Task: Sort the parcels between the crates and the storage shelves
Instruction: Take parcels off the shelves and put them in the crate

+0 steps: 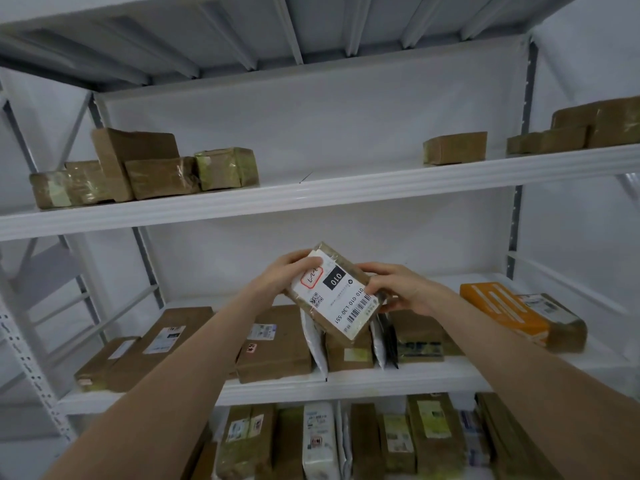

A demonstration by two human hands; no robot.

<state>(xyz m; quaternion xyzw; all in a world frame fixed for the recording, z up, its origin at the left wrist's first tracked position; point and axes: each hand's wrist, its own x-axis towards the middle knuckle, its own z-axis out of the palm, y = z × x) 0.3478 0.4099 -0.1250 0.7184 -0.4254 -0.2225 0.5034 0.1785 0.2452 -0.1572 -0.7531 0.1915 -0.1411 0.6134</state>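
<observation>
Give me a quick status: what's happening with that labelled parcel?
Left hand and right hand both grip the labelled parcel. Held tilted, in the air. Brown boxes crowd the middle shelf behind it.

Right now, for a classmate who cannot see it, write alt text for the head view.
A left hand and right hand hold a small brown parcel, its white label marked 010, before white shelves. Taped brown parcels lie on three shelves; an orange box sits on the middle one at right.
</observation>
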